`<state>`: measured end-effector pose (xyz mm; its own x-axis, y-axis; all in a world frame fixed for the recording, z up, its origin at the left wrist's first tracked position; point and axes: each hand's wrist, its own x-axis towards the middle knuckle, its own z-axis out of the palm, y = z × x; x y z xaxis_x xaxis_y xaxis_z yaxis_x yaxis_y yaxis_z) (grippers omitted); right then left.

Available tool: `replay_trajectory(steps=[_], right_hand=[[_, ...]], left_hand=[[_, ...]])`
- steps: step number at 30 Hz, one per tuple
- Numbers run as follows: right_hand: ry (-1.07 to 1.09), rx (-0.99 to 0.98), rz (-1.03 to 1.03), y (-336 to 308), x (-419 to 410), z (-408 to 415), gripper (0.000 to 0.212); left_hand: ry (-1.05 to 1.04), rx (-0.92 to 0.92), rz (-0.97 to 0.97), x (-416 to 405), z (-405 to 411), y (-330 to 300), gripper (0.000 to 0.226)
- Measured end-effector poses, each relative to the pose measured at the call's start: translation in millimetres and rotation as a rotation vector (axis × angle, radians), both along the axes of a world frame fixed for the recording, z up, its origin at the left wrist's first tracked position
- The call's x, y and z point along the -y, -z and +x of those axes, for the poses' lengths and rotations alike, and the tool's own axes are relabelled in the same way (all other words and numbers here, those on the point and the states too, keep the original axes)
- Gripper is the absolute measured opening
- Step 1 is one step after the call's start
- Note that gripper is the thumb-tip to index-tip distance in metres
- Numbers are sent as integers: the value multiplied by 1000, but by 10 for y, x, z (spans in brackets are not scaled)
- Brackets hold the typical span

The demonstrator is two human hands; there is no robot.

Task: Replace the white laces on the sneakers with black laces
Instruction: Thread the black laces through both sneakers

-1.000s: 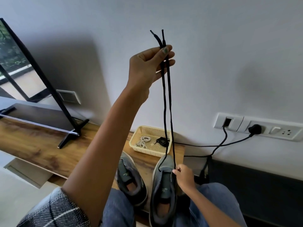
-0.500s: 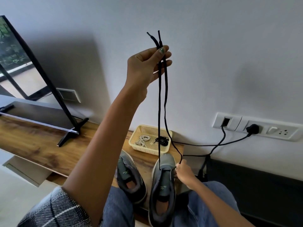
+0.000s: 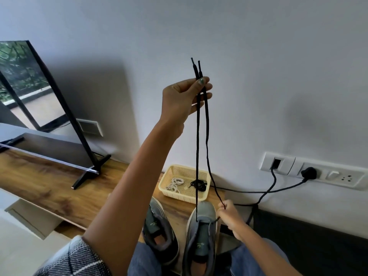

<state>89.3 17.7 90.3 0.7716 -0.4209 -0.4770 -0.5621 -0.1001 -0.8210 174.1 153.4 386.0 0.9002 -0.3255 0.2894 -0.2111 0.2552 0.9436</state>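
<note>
High against the wall, the left hand (image 3: 184, 96) pinches both tips of the black lace (image 3: 197, 140) between thumb and fingers. Its two strands hang to the right sneaker (image 3: 201, 232) — one enters an eyelet, the other is gripped by the right hand (image 3: 229, 216) beside the shoe. Behind it, the left sneaker (image 3: 159, 234) and a basket (image 3: 169, 172) rest on the wooden shelf (image 3: 49, 182).

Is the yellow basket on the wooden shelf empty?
No, the yellow basket holds coiled white laces and a black bundle.
</note>
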Motion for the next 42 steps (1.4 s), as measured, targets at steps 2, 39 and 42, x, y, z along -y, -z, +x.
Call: replay_trajectory(steps=[2, 39, 42], right_hand=[[-23, 136, -77, -344, -6, 65, 26], [182, 1196, -303, -3333, -329, 287, 7], [184, 1200, -349, -3354, -305, 278, 4]], left_hand=[[-11, 21, 9, 1, 4, -43, 16], [4, 63, -43, 27, -216, -462, 19], [26, 46, -50, 48, -228, -486, 20]])
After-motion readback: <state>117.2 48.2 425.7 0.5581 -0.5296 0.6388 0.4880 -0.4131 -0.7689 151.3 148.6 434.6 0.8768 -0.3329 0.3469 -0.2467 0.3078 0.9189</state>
